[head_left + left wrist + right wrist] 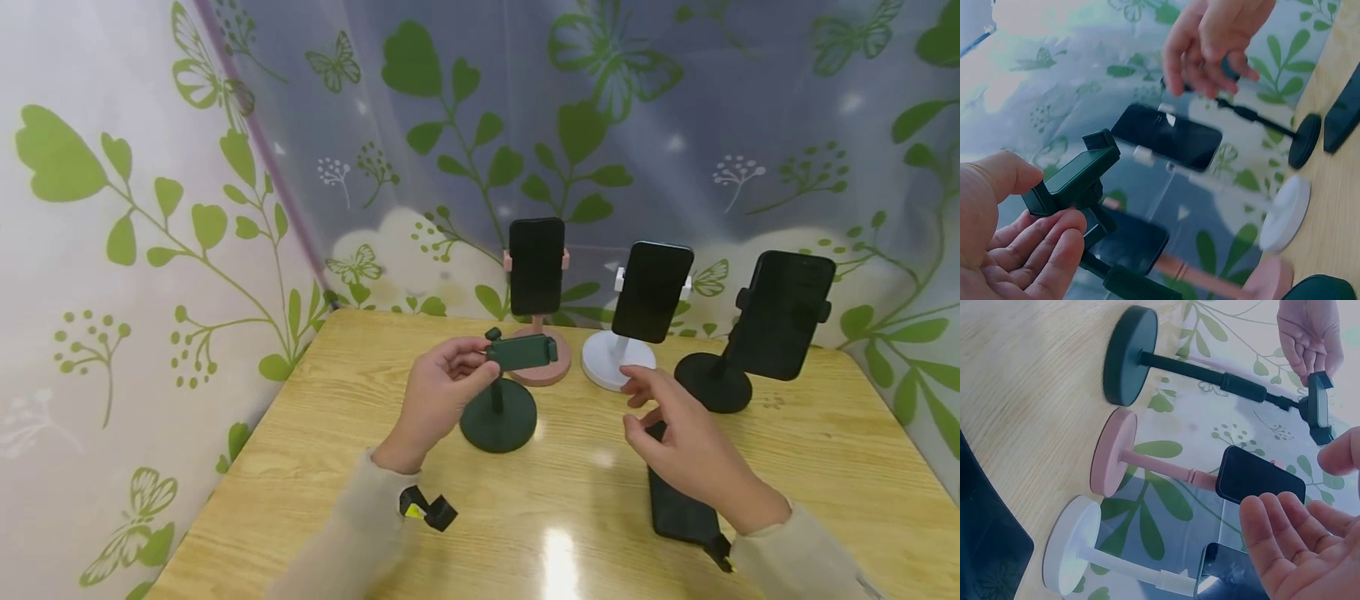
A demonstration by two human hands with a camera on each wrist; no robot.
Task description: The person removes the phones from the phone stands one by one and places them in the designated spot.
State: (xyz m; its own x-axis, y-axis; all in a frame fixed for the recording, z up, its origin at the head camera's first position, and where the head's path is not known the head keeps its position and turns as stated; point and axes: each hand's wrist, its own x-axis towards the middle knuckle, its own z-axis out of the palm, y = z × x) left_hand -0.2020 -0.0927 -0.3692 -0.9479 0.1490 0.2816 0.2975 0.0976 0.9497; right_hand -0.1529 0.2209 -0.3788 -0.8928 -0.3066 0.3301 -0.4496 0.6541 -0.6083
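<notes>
My left hand point(442, 392) pinches one end of the cradle on a dark green phone stand point(497, 421). The thumb and fingers hold that end in the left wrist view, and no phone sits in the cradle point(1075, 178). The stand's round base rests on the table. My right hand point(690, 446) hovers with loosely bent fingers, holding nothing. Beneath it a black phone point(678, 512) lies flat on the table, partly hidden by the hand and wrist.
Behind stand a pink stand point(558, 371), a white stand point(597, 358) and a black stand point(708, 387), each holding an upright dark phone. The wooden table point(337, 417) meets leaf-patterned curtains point(465, 167) at the back and left.
</notes>
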